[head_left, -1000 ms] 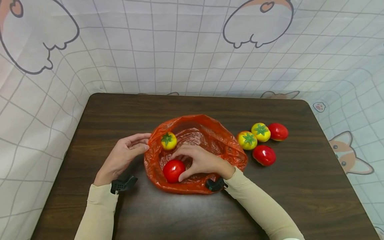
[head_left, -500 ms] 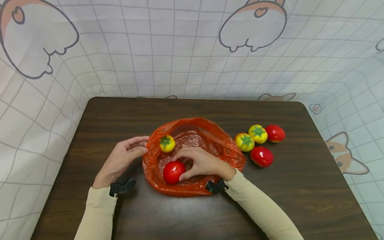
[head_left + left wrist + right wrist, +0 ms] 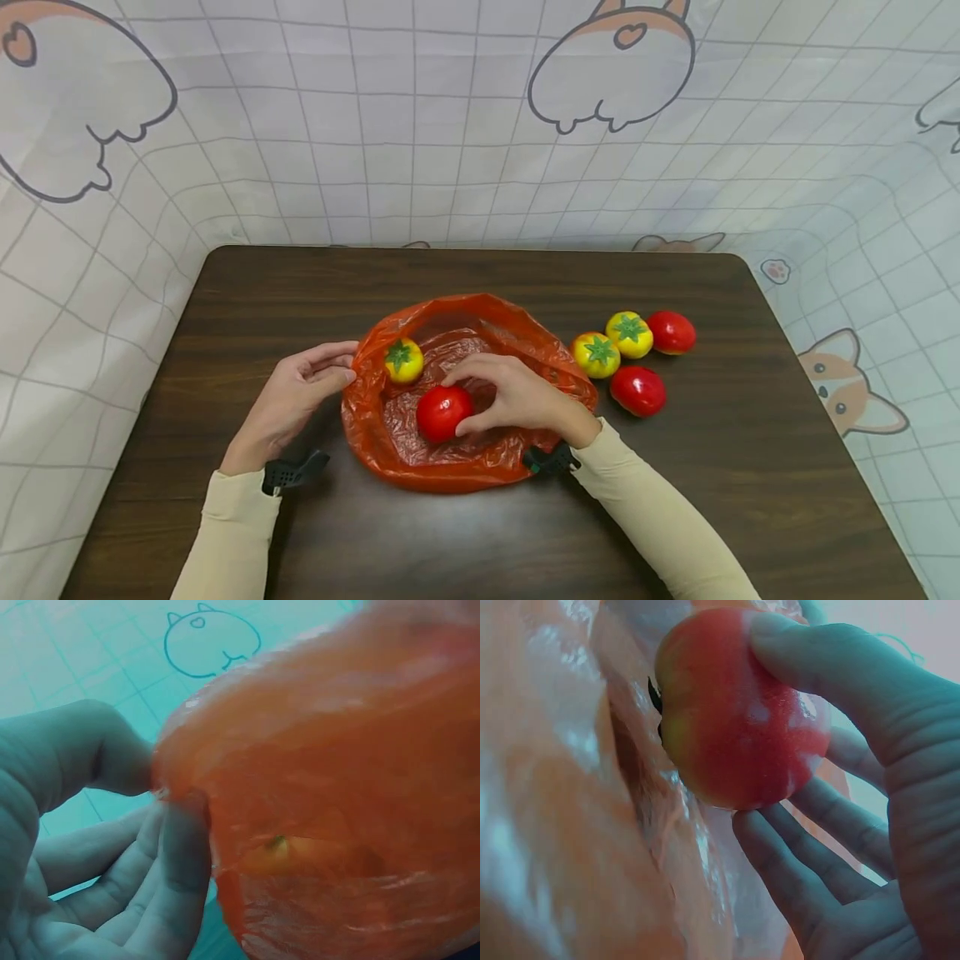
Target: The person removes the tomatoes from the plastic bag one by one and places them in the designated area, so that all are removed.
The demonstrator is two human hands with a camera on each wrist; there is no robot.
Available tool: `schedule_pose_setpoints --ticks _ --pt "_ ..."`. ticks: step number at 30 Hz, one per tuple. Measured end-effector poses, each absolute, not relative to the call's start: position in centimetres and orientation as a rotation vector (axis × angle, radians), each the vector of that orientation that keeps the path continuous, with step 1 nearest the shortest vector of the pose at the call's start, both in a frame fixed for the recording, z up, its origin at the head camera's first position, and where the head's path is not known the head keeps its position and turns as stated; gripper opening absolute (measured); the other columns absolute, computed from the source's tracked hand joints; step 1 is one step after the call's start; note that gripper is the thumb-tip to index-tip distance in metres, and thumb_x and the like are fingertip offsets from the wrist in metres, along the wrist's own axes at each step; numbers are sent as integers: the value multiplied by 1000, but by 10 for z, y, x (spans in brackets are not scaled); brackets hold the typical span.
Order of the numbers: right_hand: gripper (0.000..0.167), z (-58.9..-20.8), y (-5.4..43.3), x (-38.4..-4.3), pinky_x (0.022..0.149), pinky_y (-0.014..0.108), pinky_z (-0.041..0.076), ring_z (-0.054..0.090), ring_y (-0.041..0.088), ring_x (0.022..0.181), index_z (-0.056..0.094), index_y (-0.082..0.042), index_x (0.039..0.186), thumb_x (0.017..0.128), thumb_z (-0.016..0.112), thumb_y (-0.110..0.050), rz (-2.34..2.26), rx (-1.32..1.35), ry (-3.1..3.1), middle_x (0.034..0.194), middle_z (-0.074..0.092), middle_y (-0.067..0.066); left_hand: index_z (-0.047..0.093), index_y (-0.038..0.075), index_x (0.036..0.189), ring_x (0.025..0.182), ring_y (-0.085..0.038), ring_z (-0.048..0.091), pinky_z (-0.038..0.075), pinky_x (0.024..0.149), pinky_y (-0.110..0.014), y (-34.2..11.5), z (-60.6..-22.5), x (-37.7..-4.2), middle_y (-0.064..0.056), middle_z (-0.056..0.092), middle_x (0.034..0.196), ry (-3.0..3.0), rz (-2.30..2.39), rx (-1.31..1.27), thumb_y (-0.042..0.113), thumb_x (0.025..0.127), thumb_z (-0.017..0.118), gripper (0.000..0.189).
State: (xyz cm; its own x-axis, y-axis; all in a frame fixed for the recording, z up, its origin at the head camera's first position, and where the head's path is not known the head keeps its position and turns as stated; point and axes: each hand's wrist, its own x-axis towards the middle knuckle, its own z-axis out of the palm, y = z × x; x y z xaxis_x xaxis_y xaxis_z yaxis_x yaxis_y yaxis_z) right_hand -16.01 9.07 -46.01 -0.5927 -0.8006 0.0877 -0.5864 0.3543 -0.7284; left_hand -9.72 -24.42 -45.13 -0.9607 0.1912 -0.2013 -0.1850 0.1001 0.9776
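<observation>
An orange-red plastic bag point(image 3: 450, 477) lies on the table with its mouth spread wide. My left hand point(image 3: 296, 396) pinches the bag's left rim between thumb and forefinger, as the left wrist view shows up close. Inside the bag's mouth, my right hand point(image 3: 517, 398) grips a red tomato point(image 3: 442, 412) between thumb and fingers. In the right wrist view that tomato point(image 3: 735, 712) has a yellowish end with a dark green leaf tip. A yellow tomato with a green star-shaped top point(image 3: 404, 361) sits at the bag's left side.
Right of the bag, two yellow tomatoes point(image 3: 596, 355) with green tops and two red ones point(image 3: 637, 391) lie close together on the dark wooden table point(image 3: 720, 467). A white grid-patterned cloth point(image 3: 420, 125) with cartoon corgis hangs behind and along the sides.
My right hand has shifted the red tomato slightly up and to the right within the bag. The left hand keeps its hold on the rim. The head view has turned slightly.
</observation>
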Motion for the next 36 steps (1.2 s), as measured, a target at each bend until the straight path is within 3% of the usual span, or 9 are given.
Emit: schedule_pose_setpoints --ticks 15,36 --pt "54 -451 121 -164 98 40 61 63 14 120 69 -28 126 78 91 -38 -1202 -1108 2424 130 68 -9 50 3 148 108 -7 72 60 95 -22 -244 -444 -96 1 68 122 2157 1874 28 25 102 66 53" --pt "59 -440 163 -164 100 48 60 68 22 117 67 -17 130 77 93 -24 -1411 -937 2481 128 67 3 50 4 149 107 -5 71 60 94 -21 -243 -436 -97 2 67 122 2226 1764 -2 26 102 66 55"
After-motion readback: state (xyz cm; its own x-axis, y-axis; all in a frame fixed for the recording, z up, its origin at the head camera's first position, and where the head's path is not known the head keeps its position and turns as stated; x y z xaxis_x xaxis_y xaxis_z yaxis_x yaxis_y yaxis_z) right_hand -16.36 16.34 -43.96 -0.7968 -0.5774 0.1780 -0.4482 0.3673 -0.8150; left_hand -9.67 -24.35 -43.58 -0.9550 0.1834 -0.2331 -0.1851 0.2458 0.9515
